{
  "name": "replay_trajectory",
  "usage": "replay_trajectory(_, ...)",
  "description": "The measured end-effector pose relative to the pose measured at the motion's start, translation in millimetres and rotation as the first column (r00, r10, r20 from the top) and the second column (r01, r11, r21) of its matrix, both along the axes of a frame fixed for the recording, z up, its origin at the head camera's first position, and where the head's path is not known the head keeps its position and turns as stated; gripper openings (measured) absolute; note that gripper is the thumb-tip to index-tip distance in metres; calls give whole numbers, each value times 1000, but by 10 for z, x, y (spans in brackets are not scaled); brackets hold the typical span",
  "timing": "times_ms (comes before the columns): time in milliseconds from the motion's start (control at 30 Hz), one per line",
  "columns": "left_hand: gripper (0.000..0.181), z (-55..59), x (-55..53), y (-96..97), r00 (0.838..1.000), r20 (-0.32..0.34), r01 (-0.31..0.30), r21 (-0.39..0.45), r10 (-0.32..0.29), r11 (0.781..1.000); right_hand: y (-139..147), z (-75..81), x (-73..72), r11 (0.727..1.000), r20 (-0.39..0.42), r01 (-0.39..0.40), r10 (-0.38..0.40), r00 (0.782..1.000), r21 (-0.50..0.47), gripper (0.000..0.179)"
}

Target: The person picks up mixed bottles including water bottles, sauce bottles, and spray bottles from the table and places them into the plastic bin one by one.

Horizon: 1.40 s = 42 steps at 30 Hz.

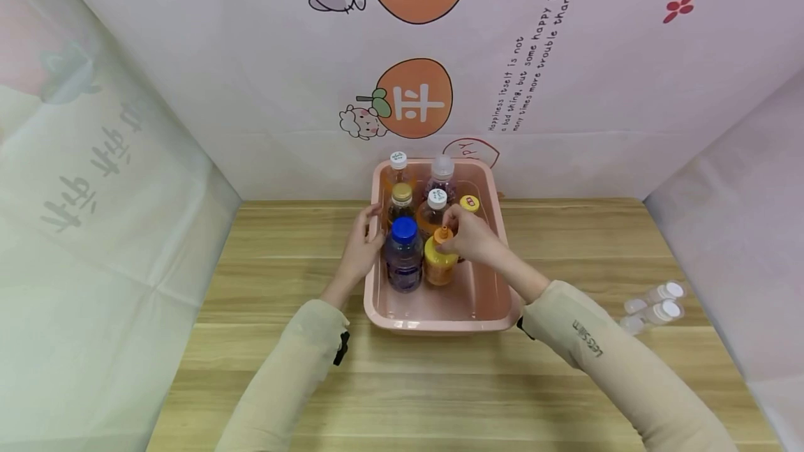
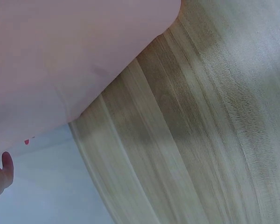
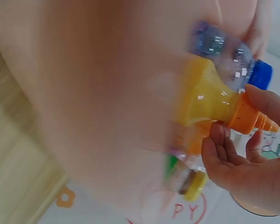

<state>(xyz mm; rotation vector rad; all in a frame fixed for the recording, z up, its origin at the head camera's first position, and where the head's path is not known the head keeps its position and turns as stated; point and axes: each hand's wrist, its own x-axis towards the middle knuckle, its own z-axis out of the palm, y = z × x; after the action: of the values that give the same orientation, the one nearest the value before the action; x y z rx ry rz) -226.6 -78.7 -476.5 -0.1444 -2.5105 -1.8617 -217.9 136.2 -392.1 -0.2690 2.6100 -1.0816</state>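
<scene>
A pink plastic basin [image 1: 440,326] stands on the table with several drink bottles upright inside it. My right hand [image 1: 471,232] reaches over its right side and pinches the orange cap [image 3: 245,114] of a yellow bottle [image 1: 440,272], thumb on one side and fingers on the other. Just left of that bottle is a clear bottle with a blue cap [image 1: 404,230] and purple contents. My left hand [image 1: 363,246] rests at the left rim, its fingers lying loosely over the edge beside the blue-capped bottle.
Behind are bottles with a gold cap [image 1: 401,192], a white cap [image 1: 437,199], a yellow cap [image 1: 469,204] and a translucent cap [image 1: 442,165]. Two small white-capped bottles [image 1: 653,312] lie on the table at far right. A printed cloth [image 1: 283,103] hangs behind the basin.
</scene>
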Motion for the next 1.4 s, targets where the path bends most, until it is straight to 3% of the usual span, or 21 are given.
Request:
replay_trajectory(400, 49, 9, 12, -11, 1000, -22, 5, -4, -5, 1000, 19, -223, -69, 999, 89, -41, 44, 995, -35, 34)
replay_trajectory(633, 49, 4, 9, -6, 1000, -27, 5, 3, -5, 1000, 30, -337, -103, 995, 95, -93, 97, 991, -41, 30)
replay_trajectory(867, 49, -11, 5, -1, 1000, -23, 11, 15, -10, 1000, 63, -481, -127, 993, 94, -98, 103, 990, -63, 31)
replay_trajectory(1400, 49, -7, 10, 18, 1000, -6, 4, 30, -4, 1000, 88, -459, -18, 996, 13, -77, 78, 997, -37, 32)
